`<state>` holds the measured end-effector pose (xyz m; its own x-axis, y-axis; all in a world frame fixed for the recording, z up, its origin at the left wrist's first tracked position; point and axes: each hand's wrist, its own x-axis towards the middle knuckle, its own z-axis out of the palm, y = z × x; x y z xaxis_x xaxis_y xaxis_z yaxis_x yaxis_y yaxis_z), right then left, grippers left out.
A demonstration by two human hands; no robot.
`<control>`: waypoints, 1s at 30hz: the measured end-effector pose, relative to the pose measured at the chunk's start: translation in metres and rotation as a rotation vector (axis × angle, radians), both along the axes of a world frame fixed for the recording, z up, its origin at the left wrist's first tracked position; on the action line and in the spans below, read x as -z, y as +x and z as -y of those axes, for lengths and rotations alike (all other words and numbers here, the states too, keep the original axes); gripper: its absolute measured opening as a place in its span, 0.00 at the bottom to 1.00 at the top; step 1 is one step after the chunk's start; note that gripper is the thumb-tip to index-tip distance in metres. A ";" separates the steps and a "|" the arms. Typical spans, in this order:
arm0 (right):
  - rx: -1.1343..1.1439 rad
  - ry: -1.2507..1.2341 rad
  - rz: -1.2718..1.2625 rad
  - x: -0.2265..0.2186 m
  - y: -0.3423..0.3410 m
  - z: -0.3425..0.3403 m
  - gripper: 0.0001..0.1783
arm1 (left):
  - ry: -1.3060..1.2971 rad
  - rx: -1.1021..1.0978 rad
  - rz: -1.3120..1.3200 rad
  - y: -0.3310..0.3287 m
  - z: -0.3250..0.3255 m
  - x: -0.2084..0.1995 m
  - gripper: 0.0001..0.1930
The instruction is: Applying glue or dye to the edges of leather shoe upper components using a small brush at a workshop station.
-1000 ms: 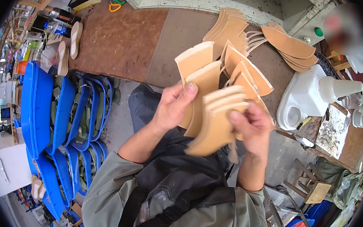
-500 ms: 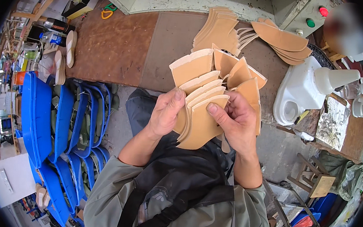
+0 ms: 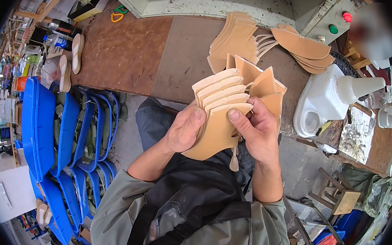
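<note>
My left hand (image 3: 186, 128) and right hand (image 3: 260, 132) pinch a fanned stack of tan, curved, leather-like sheets (image 3: 218, 135) by the brown, flat table (image 3: 123, 57)'s near side. Seemingly I'm spacing edges; next calls for light, even pressure.

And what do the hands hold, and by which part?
A fanned stack of tan sheet pieces: the left hand holds its left edge, the right hand its upper right edge.

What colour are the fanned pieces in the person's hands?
The fanned pieces are tan with paler upper edges, best seen in the head view.
</note>
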<state>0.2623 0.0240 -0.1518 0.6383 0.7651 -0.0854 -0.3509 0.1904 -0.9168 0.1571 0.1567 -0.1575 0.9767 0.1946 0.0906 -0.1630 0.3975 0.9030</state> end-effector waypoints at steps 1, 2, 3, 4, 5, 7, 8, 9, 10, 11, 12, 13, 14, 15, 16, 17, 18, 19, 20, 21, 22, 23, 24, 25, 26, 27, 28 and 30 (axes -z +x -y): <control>-0.002 0.000 0.002 -0.001 -0.001 -0.001 0.11 | 0.000 -0.002 0.002 0.000 0.000 0.001 0.29; 0.011 0.011 0.002 -0.002 -0.002 -0.002 0.11 | 0.027 0.015 0.009 -0.002 -0.002 0.002 0.29; 0.023 0.022 0.001 -0.002 -0.003 -0.003 0.11 | 0.054 0.032 0.014 -0.003 -0.003 0.003 0.29; 0.020 0.020 0.000 -0.002 -0.003 -0.002 0.11 | 0.053 0.028 0.014 -0.005 -0.005 0.004 0.29; 0.012 0.025 -0.006 -0.002 -0.003 -0.001 0.11 | 0.231 0.036 0.027 -0.008 -0.009 0.005 0.28; 0.001 0.026 -0.019 0.000 -0.004 0.000 0.12 | 0.406 0.042 0.033 -0.009 -0.008 0.002 0.28; 0.010 0.027 -0.016 0.001 -0.004 0.000 0.12 | 0.223 0.020 -0.028 -0.006 -0.006 -0.008 0.28; 0.018 0.029 -0.015 0.001 -0.004 0.001 0.12 | 0.041 -0.002 -0.090 -0.005 -0.004 -0.014 0.27; 0.025 0.023 -0.014 0.000 -0.004 0.002 0.12 | 0.035 0.005 -0.089 -0.003 -0.004 -0.014 0.27; 0.062 -0.014 0.035 -0.001 -0.004 0.002 0.11 | 0.051 -0.009 -0.116 -0.002 -0.005 -0.013 0.27; 0.100 -0.052 0.084 -0.002 -0.004 0.003 0.11 | 0.066 -0.023 -0.144 0.000 -0.006 -0.013 0.26; 0.096 -0.053 0.080 -0.004 -0.003 0.004 0.11 | 0.065 -0.026 -0.149 -0.001 -0.005 -0.012 0.26; 0.069 -0.086 0.083 -0.007 -0.002 0.005 0.11 | 0.069 -0.038 -0.141 -0.001 -0.005 -0.011 0.26; 0.042 -0.120 0.087 -0.008 -0.001 0.005 0.11 | 0.073 -0.049 -0.134 -0.002 -0.004 -0.011 0.26; 0.043 -0.123 0.085 -0.006 0.000 0.006 0.11 | 0.071 -0.048 -0.136 -0.001 -0.004 -0.011 0.26; 0.040 -0.119 0.113 -0.004 0.001 0.007 0.11 | 0.059 -0.046 -0.129 -0.001 -0.003 -0.012 0.26; 0.036 -0.114 0.142 -0.003 0.001 0.008 0.10 | 0.047 -0.046 -0.122 -0.001 -0.002 -0.013 0.26; 0.036 -0.113 0.142 -0.002 0.002 0.008 0.10 | 0.048 -0.046 -0.122 -0.001 -0.002 -0.013 0.26; 0.029 -0.119 0.146 -0.001 0.002 0.009 0.10 | 0.071 -0.035 -0.131 -0.002 -0.003 -0.012 0.27; 0.021 -0.124 0.149 -0.001 0.002 0.009 0.10 | 0.093 -0.025 -0.141 -0.003 -0.003 -0.012 0.27; 0.023 -0.122 0.151 -0.001 0.001 0.009 0.10 | 0.096 -0.024 -0.139 -0.003 -0.003 -0.012 0.27; 0.026 -0.109 0.131 0.000 0.000 0.008 0.10 | 0.043 -0.017 -0.112 -0.003 -0.002 -0.011 0.26; 0.029 -0.097 0.111 0.000 0.000 0.008 0.10 | -0.010 -0.010 -0.086 -0.003 -0.002 -0.011 0.25; 0.034 -0.097 0.114 0.000 -0.001 0.008 0.10 | -0.010 -0.006 -0.082 -0.002 -0.002 -0.009 0.25; 0.029 -0.096 0.095 0.000 0.000 0.008 0.10 | 0.152 0.005 -0.036 -0.002 -0.004 -0.006 0.25; 0.026 -0.097 0.077 0.000 0.000 0.009 0.10 | 0.311 0.017 0.012 -0.002 -0.004 -0.005 0.26; 0.037 -0.105 0.082 0.001 -0.001 0.010 0.10 | 0.303 0.026 0.019 -0.001 -0.002 -0.004 0.26; 0.058 -0.115 0.076 0.002 -0.003 0.013 0.12 | 0.236 0.005 -0.118 0.002 0.003 -0.002 0.28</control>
